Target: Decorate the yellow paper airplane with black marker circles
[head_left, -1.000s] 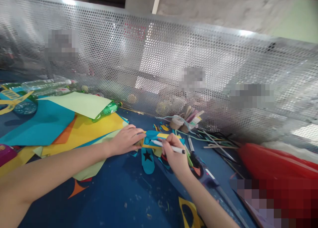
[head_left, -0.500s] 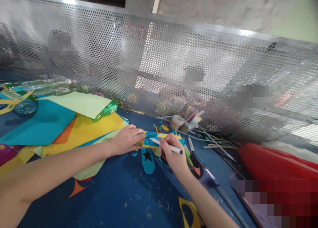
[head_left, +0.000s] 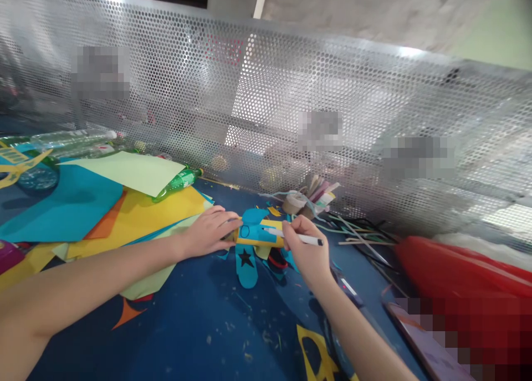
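Note:
A yellow and blue paper toy plane (head_left: 256,234) with a tube body lies in the middle of the blue table. A round outline is drawn near its left end, and one blue wing (head_left: 246,270) bears a black star. My left hand (head_left: 213,229) grips the left end of the tube, its fingertips partly hidden. In my right hand (head_left: 306,248) is a white marker (head_left: 307,239) with a dark back end, its tip at the blue strip along the body. The right end of the plane is hidden behind this hand.
Coloured paper sheets (head_left: 95,198) and a green bottle (head_left: 180,183) lie to the left. Behind stand small cups of sticks (head_left: 295,202) before a perforated metal screen (head_left: 270,87). Red plastic (head_left: 449,270) lies at right, and a yellow paper offcut (head_left: 310,348) in front.
My right hand and the marker have moved right along the plane, away from the round outline. The far blue wing now shows more. My left hand keeps its place.

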Action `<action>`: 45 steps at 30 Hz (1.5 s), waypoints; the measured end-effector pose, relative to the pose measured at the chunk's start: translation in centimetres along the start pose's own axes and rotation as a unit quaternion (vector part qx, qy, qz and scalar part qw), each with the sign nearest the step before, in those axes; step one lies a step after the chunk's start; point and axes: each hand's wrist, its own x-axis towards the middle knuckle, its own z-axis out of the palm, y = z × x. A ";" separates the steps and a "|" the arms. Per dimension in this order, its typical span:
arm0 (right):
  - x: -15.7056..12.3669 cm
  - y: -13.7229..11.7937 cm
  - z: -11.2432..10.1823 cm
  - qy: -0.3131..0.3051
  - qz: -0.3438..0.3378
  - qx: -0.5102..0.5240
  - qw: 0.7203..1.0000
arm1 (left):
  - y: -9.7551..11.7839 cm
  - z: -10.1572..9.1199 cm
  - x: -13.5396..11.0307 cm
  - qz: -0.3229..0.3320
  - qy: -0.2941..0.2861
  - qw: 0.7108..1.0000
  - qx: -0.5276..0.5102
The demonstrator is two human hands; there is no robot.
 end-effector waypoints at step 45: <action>-0.7 -0.6 0.8 -0.097 0.018 0.002 0.995 | -0.1 0.3 -0.1 0.005 -0.001 1.000 0.013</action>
